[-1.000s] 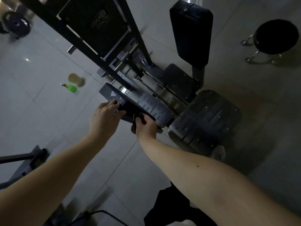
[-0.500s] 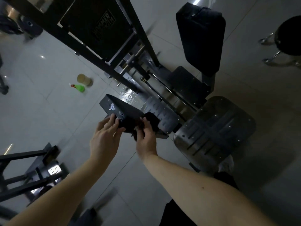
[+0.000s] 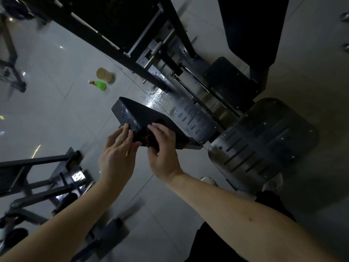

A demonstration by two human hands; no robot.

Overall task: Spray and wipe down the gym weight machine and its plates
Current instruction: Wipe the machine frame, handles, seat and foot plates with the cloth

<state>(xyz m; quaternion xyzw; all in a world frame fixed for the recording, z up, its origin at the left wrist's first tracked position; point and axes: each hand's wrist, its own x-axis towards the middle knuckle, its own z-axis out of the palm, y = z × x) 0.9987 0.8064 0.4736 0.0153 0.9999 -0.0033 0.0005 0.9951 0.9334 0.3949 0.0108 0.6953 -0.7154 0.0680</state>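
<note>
The black weight machine (image 3: 130, 46) fills the upper middle, with a dark back pad (image 3: 251, 25) and a slotted metal seat plate (image 3: 264, 140). A dark flat plate (image 3: 139, 114), wet with droplets, sticks out toward me. My right hand (image 3: 164, 148) presses a dark cloth (image 3: 149, 138) against the plate's near edge. My left hand (image 3: 117, 154) rests beside it, fingertips touching the same edge, fingers apart. A green spray bottle (image 3: 100, 85) lies on the floor to the left.
A tan round container (image 3: 104, 74) sits next to the spray bottle on the pale tiled floor (image 3: 47, 110). Another machine's black frame (image 3: 37, 178) stands at lower left. My shoe (image 3: 208, 180) shows under the seat plate.
Both hands slid back along the plate toward its near edge, the right one dragging the cloth. The view shifted down and closer to the machine.
</note>
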